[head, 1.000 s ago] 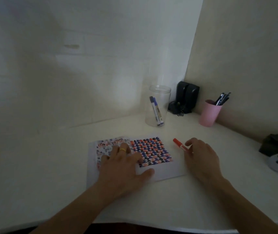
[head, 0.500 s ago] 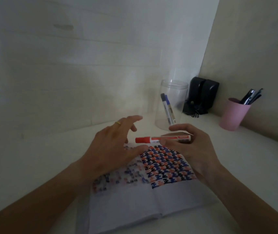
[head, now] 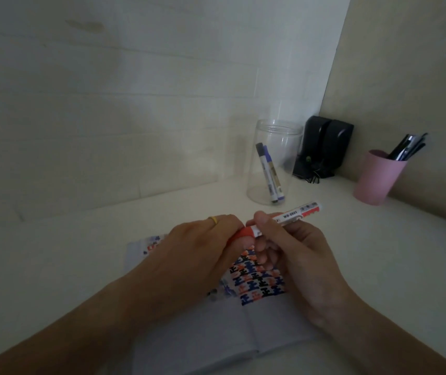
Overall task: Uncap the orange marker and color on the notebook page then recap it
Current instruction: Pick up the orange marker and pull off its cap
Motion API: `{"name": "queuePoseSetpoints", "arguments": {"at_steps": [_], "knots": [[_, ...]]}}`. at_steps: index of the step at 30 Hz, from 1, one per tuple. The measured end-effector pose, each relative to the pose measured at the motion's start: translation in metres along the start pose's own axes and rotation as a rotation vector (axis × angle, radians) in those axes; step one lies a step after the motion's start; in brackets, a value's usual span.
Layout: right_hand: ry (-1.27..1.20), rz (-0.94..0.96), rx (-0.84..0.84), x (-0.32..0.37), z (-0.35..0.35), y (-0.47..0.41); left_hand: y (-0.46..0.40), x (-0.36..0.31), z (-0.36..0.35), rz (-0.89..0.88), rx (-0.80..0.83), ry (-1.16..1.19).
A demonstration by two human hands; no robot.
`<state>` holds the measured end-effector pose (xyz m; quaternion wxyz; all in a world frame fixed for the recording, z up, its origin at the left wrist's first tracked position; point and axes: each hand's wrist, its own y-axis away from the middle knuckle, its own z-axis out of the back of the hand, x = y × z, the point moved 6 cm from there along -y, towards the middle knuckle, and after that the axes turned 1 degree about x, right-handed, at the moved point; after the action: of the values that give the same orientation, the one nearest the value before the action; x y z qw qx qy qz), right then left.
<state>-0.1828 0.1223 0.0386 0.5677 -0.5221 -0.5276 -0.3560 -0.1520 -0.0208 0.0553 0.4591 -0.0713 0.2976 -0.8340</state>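
— Two bare hands met above the open white notebook [head: 278,336] on the pale surface [head: 378,253]?
— Yes. The right hand [head: 295,255] pinched the white-barrelled orange marker [head: 286,219]; the left hand [head: 197,255] closed its fingers [head: 230,220] round the orange cap [head: 243,234]. Farther back stood a clear plastic jar [head: 274,163].

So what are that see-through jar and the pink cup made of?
The jar looks like clear, glossy plastic: the markers inside show straight through its thin wall, though glass is possible. The pink cup looks like matte plastic, opaque with no shine.
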Motion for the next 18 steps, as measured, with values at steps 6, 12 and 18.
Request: {"name": "queuePoseSetpoints", "arguments": {"at_steps": [6,12,18], "knots": [[-0.068,0.064,0.044,0.010,-0.004,0.001,-0.003,-0.014,0.006,-0.047,-0.021,0.193],[-0.084,0.085,0.017,0.014,-0.002,0.002,0.006,-0.019,0.014,-0.113,-0.106,0.170],[-0.065,-0.003,-0.181,0.010,0.013,-0.001,-0.008,-0.015,0.010,-0.170,0.032,-0.255]]}}
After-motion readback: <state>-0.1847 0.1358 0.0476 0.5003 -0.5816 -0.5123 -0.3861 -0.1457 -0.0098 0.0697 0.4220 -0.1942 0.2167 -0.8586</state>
